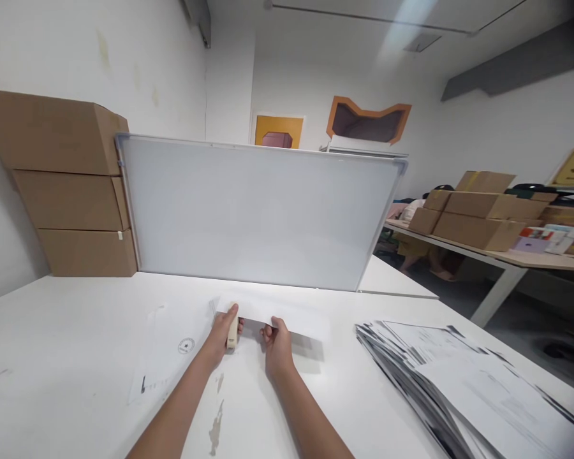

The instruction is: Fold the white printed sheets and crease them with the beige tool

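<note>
My left hand (219, 335) is closed around a narrow beige stapler (232, 333), thumb on top. The stapler's far end sits at the left part of some white paper sheets (287, 319), raised a little off the table and casting a shadow. I cannot make out whether its jaws are pressed together. Pinched between the thumb and fingers of my right hand (278, 349) is the near edge of these sheets. To the left of my left hand, a printed sheet with a round star stamp (186, 345) lies flat.
A thick, uneven stack of printed papers (483, 389) lies on the white table (249, 414) at right. A whiteboard (258, 213) stands behind, beside stacked cardboard boxes (86, 252). Further right, another table (478, 252) bears more boxes, and part of a person shows near it.
</note>
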A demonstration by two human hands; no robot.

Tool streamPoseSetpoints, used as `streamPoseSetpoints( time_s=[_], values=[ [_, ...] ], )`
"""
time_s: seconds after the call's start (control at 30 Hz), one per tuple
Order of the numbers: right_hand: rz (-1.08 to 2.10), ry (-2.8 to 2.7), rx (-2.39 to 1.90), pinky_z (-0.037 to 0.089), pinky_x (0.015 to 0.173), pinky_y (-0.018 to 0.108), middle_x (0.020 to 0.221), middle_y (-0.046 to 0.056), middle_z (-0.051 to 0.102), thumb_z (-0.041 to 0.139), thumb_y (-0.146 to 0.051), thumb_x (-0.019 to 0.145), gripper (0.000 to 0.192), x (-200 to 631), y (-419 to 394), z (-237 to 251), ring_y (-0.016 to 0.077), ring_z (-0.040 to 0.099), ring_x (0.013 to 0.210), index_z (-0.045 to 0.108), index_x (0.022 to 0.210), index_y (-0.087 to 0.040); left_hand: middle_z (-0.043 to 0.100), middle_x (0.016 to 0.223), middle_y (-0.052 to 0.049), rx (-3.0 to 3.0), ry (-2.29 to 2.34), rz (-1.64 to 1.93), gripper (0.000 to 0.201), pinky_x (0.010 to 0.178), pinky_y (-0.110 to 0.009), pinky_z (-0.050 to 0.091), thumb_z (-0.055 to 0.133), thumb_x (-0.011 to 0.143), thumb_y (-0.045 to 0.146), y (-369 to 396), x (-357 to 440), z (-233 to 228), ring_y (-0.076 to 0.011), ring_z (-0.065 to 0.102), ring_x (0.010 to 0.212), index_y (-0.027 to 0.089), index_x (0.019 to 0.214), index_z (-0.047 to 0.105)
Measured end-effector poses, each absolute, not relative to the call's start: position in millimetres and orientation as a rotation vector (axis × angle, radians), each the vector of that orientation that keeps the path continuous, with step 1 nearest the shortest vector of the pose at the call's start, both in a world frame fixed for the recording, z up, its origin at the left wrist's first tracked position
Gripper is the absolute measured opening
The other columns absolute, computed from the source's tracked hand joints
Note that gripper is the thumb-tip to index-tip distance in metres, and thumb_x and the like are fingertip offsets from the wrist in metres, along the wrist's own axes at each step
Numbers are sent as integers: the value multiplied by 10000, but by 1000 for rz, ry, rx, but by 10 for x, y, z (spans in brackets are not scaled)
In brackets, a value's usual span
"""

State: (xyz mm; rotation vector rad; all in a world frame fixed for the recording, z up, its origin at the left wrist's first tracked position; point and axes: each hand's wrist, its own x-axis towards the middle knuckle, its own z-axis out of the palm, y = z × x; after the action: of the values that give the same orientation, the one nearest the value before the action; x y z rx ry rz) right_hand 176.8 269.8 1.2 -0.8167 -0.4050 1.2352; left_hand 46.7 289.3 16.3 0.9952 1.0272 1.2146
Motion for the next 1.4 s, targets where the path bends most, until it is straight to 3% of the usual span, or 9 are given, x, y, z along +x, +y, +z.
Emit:
streamPoseSetpoints(
  time_s=[0.27, 1.0, 1.4],
  values=[
    [1225, -434, -813, 361, 563, 285, 425, -48, 343, 551, -368, 701, 341, 1764, 2694, 4, 123, 420, 470, 369, 447, -230, 566, 503, -27, 969, 1011, 1245, 601, 398, -196, 336, 703, 568, 708, 2863, 495, 219, -92, 498, 437, 114, 606, 621],
    [1216, -510, -832, 370, 553, 287, 423, -44, 376, 557, -383, 715, 334, 1778, 2682, -4, 136, 447, 483, 400, 462, -230, 573, 507, 0, 984, 984, 1278, 576, 412, -201, 365, 712, 563, 708, 2856, 511, 208, -93, 504, 440, 158, 666, 576],
    [1208, -544, -928, 312, 504, 264, 421, -24, 380, 528, -376, 765, 393, 1744, 2631, 13, 131, 440, 511, 430, 422, -213, 578, 508, -23, 974, 991, 1274, 586, 417, -202, 376, 711, 566, 710, 2891, 498, 180, -89, 498, 440, 135, 605, 608]
  ],
)
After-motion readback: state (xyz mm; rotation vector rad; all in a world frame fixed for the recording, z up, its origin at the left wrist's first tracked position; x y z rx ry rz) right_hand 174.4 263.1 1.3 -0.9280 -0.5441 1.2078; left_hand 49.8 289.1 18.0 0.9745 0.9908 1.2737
